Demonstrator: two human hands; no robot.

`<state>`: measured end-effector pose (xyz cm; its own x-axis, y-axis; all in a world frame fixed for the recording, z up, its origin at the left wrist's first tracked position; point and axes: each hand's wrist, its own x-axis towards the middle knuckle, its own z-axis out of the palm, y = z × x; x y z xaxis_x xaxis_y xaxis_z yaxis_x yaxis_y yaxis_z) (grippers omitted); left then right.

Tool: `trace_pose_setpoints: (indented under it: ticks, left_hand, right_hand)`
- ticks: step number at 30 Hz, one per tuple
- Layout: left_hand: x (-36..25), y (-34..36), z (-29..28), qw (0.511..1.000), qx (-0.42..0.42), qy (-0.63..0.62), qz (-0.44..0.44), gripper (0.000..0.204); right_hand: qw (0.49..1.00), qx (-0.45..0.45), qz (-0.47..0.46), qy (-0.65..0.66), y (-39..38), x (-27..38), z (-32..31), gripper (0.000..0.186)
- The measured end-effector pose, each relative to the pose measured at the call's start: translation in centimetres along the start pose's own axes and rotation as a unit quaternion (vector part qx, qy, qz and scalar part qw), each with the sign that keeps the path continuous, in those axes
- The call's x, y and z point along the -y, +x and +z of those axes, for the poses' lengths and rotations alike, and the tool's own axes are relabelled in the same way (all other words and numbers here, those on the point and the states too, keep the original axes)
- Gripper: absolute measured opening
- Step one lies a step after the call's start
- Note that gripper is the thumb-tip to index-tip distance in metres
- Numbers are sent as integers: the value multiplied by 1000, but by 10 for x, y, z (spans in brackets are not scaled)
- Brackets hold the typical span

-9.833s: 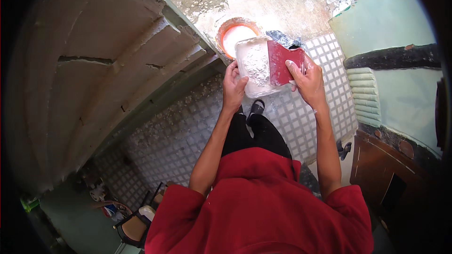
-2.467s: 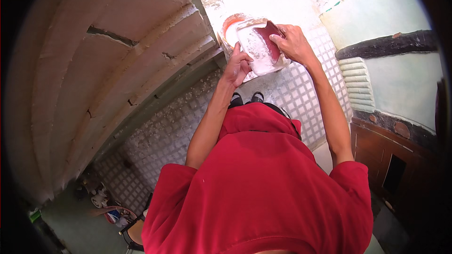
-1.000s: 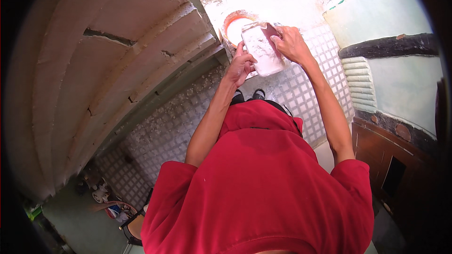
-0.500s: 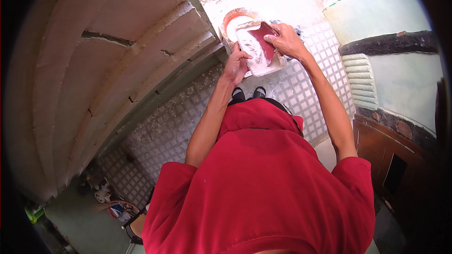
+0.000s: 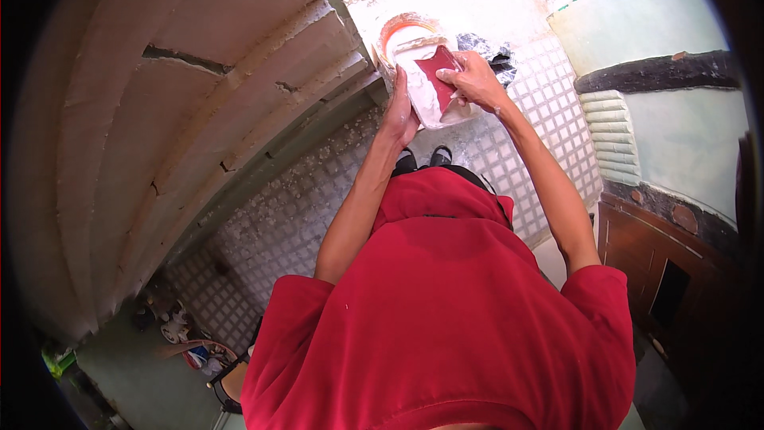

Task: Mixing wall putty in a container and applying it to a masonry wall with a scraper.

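Note:
My left hand (image 5: 399, 111) grips the left side of a shallow white tray (image 5: 464, 117), its fingers mostly tucked out of sight beneath. White paste (image 5: 424, 97) lies thick along the tray's left part. In my right hand (image 5: 479, 84) is a flat red spreader (image 5: 434, 72), thumb pressed on its upper face. The spreader's lower left edge meets the paste inside the tray. Just beyond the tray stands an orange-rimmed bucket (image 5: 395, 25) with white material in it, partly covered by the tray.
Crumpled black plastic (image 5: 503, 64) lies beyond my right hand. A ledged, cracked wall (image 5: 183, 95) rises close on the left. The tiled floor (image 5: 270, 239) is spotted with white. A brown wooden cabinet (image 5: 629, 239) stands at right, and clutter (image 5: 195, 350) sits low at left.
My right hand has drawn the spreader slightly left across the tray. The left hand's fingers have straightened along the tray's side. More of the black plastic shows now.

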<state>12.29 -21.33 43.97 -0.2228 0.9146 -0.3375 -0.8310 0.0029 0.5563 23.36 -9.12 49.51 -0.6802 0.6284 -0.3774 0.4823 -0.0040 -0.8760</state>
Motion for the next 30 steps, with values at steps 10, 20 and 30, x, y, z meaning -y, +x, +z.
trace_pose_setpoints:
  ticks: [10, 20, 30]
  left_hand:
    - [-7, 3, -3, 1000, -15, 13, 4, 54]
    - [-21, -4, 12, 1000, 10, -1, 7, 56]
    - [-18, -10, 0, 999, -25, 19, 39, 48]
  right_hand:
    - [998, -21, 33, 41, -6, 19, -11, 19]
    - [898, -198, -222, -324, -42, 69, 3, 22]
    - [892, -189, -220, -347, -61, 87, 35, 21]
